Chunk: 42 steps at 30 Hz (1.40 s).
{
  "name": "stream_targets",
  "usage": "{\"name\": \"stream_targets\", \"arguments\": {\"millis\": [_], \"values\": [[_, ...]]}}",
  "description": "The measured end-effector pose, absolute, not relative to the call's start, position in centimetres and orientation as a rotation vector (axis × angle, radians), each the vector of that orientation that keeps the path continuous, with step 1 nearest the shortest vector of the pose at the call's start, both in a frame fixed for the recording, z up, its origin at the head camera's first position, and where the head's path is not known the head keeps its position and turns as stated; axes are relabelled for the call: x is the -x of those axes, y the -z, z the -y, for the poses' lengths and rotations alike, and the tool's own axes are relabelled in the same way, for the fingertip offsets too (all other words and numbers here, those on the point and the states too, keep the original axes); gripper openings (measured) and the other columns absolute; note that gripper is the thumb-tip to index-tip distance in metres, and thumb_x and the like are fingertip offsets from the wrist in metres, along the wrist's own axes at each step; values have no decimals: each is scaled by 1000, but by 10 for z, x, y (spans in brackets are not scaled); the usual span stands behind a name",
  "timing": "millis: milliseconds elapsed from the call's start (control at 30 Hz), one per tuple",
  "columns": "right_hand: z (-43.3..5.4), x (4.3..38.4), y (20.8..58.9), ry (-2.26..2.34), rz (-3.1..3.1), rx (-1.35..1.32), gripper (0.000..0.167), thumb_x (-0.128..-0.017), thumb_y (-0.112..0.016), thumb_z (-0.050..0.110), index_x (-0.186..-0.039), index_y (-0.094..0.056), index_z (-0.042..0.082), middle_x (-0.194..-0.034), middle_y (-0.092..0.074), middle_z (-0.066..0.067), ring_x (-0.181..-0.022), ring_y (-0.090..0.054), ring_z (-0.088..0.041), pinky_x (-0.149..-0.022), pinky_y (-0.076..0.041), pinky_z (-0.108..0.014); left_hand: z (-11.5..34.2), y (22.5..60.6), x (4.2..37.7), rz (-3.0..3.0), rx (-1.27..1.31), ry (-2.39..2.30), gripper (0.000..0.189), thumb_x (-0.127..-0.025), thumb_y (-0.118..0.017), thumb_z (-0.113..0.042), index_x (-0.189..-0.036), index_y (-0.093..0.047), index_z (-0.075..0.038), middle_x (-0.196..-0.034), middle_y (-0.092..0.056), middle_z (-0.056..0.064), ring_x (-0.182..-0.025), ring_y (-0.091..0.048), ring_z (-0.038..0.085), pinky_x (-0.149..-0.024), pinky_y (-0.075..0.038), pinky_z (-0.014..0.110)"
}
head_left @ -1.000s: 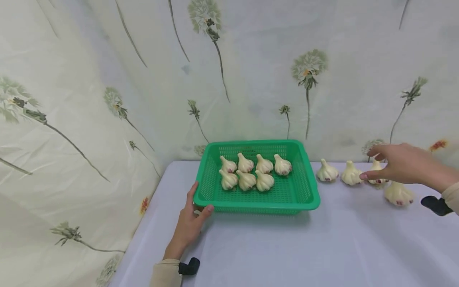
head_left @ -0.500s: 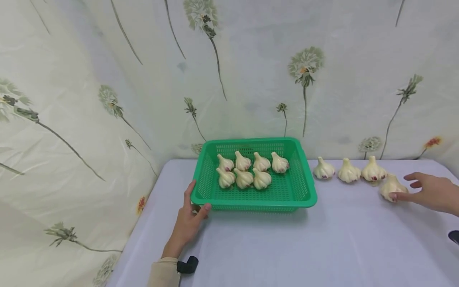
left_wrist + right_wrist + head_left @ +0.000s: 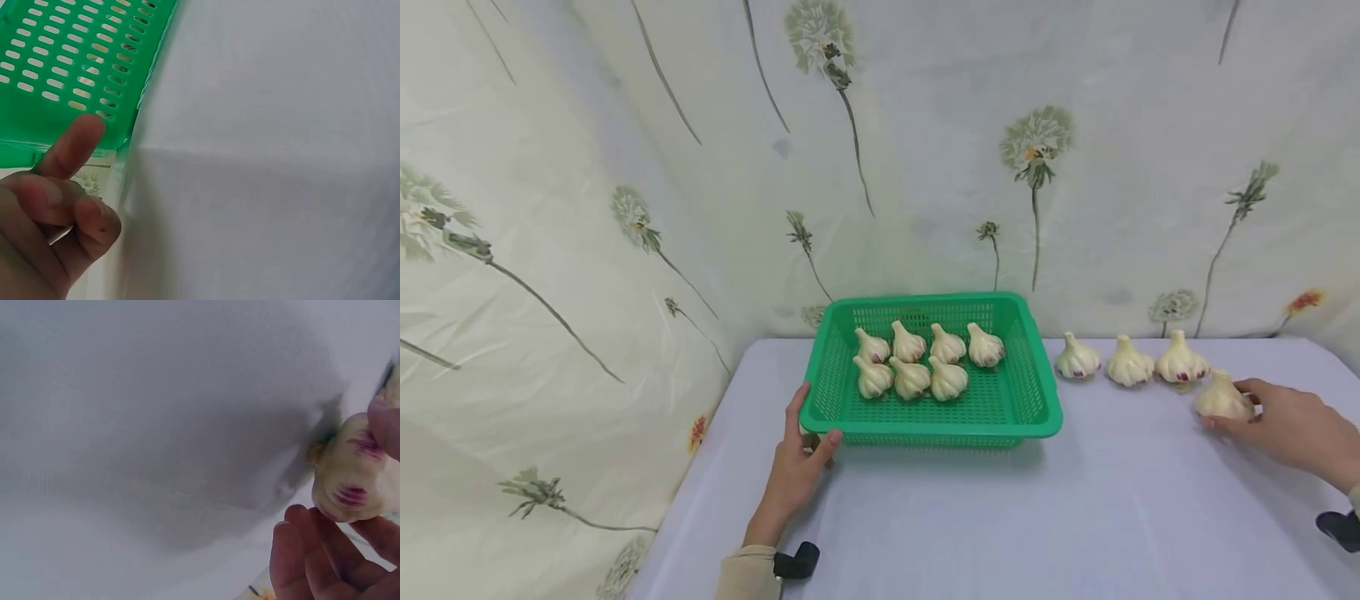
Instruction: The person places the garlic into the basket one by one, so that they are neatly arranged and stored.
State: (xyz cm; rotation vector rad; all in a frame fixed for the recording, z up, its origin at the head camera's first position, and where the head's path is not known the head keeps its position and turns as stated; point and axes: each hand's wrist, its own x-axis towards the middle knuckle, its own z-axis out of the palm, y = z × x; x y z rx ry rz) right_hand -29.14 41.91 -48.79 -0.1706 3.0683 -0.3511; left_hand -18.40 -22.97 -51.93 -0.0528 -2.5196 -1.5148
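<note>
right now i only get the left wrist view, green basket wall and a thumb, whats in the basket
Observer: Seven garlic bulbs sit in the green basket, toward its back.
Operator: and the other hand
Observer: The right hand has its grip around a garlic bulb on the table, right of the basket.
Operator: any more loose ones
Observer: Three more bulbs stand in a row between the basket and that hand.
Operator: left hand lifting the basket
Observer: No, the left hand holds its front left corner; the basket rests on the table.
</note>
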Motion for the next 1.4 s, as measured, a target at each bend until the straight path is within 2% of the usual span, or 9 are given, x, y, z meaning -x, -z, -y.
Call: {"name": "stream_targets", "arguments": {"millis": [233, 500, 600, 733, 900, 967, 1167, 1400], "values": [[-415, 289, 491, 325, -3096, 129, 97, -89, -78, 62, -128, -52, -22, -98, -63, -41, -81, -64, -51, -62, -51, -57, 230, 522, 183, 2504, 39, 1540, 86, -105, -70, -32, -169, -13, -42, -82, -70, 13, -67, -67, 18, -65, -49, 28], [-412, 282, 496, 360, -3147, 89, 89, -85, -85, 54, -127, -56, -19, -87, -62, -28, -81, -60, -41, -55, -46, -45, 227, 519, 183, 2506, 28, 1548, 87, -105, -69, -34, -169, -11, -43, -81, -69, 12, -68, -67, 19, -65, -48, 28], [-411, 281, 496, 367, -3155, 84, 88, -80, -89, 51, -127, -57, -17, -88, -62, -30, -78, -59, -40, -55, -45, -43, 227, 519, 182, 2503, 21, 1553, 87, -105, -69, -34, -169, -11, -43, -82, -69, 13, -68, -67, 19, -65, -48, 28], [-409, 280, 494, 382, -3153, 41, 91, -77, -90, 54, -130, -58, -14, -100, -65, -36, -79, -60, -41, -55, -42, -39, 226, 519, 182, 2501, 18, 1551, 87, -105, -69, -35, -169, -11, -43, -80, -68, 11, -68, -67, 19, -64, -47, 27], [-406, 275, 492, 398, -3128, -57, 102, -76, -87, 68, -135, -58, -10, -112, -65, -39, -77, -58, -38, -54, -38, -33, 226, 520, 184, 2492, 15, 1564, 86, -105, -69, -35, -169, -11, -44, -77, -67, 8, -68, -67, 20, -63, -46, 27], [-404, 274, 491, 409, -3139, -74, 104, -76, -85, 71, -136, -59, -10, -112, -65, -39, -74, -56, -34, -54, -38, -33, 226, 520, 183, 2489, 10, 1571, 86, -105, -69, -35, -168, -11, -45, -77, -67, 7, -68, -67, 20, -63, -46, 27], [-391, 269, 482, 447, -3218, 1, 97, -77, -86, 68, -133, -64, -9, -104, -71, -34, -68, -55, -27, -54, -36, -33, 225, 522, 183, 2477, 0, 1584, 86, -105, -69, -35, -168, -12, -45, -79, -66, 8, -68, -66, 20, -63, -47, 28], [-368, 262, 473, 521, -3224, 89, 95, -76, -86, 69, -131, -68, -7, -102, -75, -28, -69, -61, -27, -54, -37, -32, 224, 523, 183, 2471, -2, 1598, 86, -105, -69, -35, -168, -12, -45, -78, -65, 8, -68, -66, 20, -63, -46, 28]]}}
